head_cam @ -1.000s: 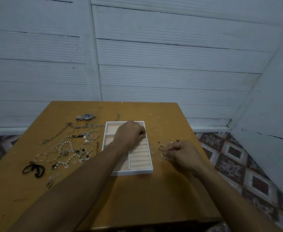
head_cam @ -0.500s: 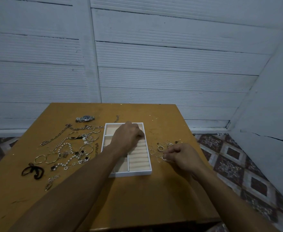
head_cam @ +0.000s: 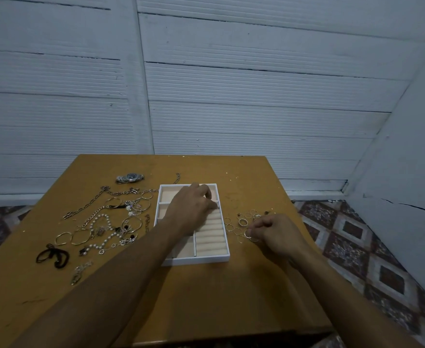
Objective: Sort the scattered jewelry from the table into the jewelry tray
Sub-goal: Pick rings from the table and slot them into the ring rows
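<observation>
White panelled wall [head_cam: 256,84] fills the upper frame; patterned floor [head_cam: 357,247] shows at right. A tan table [head_cam: 206,297] occupies the lower centre. Both forearms enter from the bottom edge. The tray [head_cam: 196,259], white-walled with a pale pink lining, lies at the centre of the table: open compartments on its left side, a column of ring rolls on its right. Loose jewelry [head_cam: 106,222] lies left of the tray: chains, hoops, a pearl strand [head_cam: 103,219] and a black cord [head_cam: 53,256] at the near left. A watch [head_cam: 130,177] lies apart, above this pile. Small rings [head_cam: 241,222] lie scattered just right of the tray. The left hand [head_cam: 191,209] is over the tray's upper half, fingers bent down to the top of the ring rolls; whether it holds anything cannot be told. The right hand [head_cam: 274,232], fingers curled, pinches a ring [head_cam: 247,233] at the lower edge of the scattered rings.
</observation>
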Motion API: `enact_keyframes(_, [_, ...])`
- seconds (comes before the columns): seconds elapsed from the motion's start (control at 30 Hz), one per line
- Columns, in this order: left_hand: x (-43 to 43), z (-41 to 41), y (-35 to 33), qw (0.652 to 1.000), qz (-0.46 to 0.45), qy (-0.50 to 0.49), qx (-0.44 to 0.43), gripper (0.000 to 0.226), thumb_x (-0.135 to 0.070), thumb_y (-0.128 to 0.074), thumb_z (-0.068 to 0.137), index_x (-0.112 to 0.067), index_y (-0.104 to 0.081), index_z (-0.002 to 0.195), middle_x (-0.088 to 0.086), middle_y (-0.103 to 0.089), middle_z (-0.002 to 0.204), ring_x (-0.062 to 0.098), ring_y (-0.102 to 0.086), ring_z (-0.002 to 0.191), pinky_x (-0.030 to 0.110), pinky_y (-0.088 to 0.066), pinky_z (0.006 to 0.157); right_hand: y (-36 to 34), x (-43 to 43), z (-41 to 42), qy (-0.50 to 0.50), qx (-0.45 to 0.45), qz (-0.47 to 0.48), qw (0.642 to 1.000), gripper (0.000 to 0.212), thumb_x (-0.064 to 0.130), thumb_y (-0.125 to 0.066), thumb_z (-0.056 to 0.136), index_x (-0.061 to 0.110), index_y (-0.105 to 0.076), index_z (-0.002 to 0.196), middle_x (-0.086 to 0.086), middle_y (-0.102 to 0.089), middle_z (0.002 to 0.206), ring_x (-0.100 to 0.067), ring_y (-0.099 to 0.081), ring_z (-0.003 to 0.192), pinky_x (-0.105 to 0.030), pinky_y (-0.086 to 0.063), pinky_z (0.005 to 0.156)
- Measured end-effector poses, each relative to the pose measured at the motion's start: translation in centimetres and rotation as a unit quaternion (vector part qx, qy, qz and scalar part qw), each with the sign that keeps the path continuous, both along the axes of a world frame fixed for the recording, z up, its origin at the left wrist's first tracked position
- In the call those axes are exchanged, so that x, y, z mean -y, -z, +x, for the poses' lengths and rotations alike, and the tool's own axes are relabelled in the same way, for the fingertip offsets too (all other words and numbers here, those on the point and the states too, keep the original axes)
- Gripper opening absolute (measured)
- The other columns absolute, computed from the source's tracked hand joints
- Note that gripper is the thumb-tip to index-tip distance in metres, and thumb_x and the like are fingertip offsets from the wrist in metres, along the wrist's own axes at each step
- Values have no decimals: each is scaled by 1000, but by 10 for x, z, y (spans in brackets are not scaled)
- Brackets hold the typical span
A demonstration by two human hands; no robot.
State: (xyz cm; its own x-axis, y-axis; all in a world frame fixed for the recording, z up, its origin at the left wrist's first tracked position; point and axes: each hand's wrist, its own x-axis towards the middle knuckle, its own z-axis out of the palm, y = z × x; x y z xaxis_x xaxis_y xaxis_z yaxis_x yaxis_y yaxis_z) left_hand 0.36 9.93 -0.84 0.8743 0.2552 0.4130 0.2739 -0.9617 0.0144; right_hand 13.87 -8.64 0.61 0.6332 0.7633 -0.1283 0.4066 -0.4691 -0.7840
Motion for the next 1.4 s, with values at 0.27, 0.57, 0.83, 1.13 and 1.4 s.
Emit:
enact_keyframes(0.27, [-10, -24, 1, 991, -86, -65, 75, 31, -7, -66, 79, -17, -74, 106, 3, -67, 98, 26, -61, 93, 35, -50, 72, -5, -15, -3, 1, -2, 27, 1000, 4, 18, -72, 84, 19, -76, 82, 10, -70, 85, -5, -63, 81, -18, -48, 63])
enact_keyframes(0.57, [-12, -102, -5, 969, -181, -154, 71, 29, -29, -55, 94, -27, -65, 121, -5, -67, 115, 12, -58, 97, 30, -47, 78, -9, -65, -18, -39, 77, 50, 995, 9, 17, -66, 83, 19, -71, 75, 5, -70, 77, -6, -59, 67, -19, -45, 55])
enact_keyframes(0.83, [-10, -152, -9, 967, -195, -162, 30, 28, -33, -53, 94, -27, -67, 118, -8, -68, 113, 8, -57, 97, 30, -50, 80, 4, -103, -47, -94, 214, 44, 971, 13, 20, -62, 85, 25, -72, 79, 6, -71, 73, -13, -65, 66, -28, -54, 61])
enact_keyframes(1.13, [-5, -159, -9, 967, -201, -155, 14, 26, -37, -53, 94, -29, -69, 113, -12, -69, 108, 4, -57, 91, 27, -50, 77, 4, -105, -50, -137, 346, 7, 928, 16, 22, -61, 84, 25, -75, 91, 1, -73, 87, -24, -63, 86, -37, -52, 76])
enact_keyframes(1.4, [0, -157, -14, 964, -222, -142, 19, 25, -33, -54, 94, -28, -70, 112, -11, -70, 107, 5, -59, 90, 31, -53, 78, 7, -104, -51, -140, 387, -11, 911, 20, 25, -59, 88, 27, -76, 99, 2, -75, 94, -23, -64, 93, -35, -51, 79])
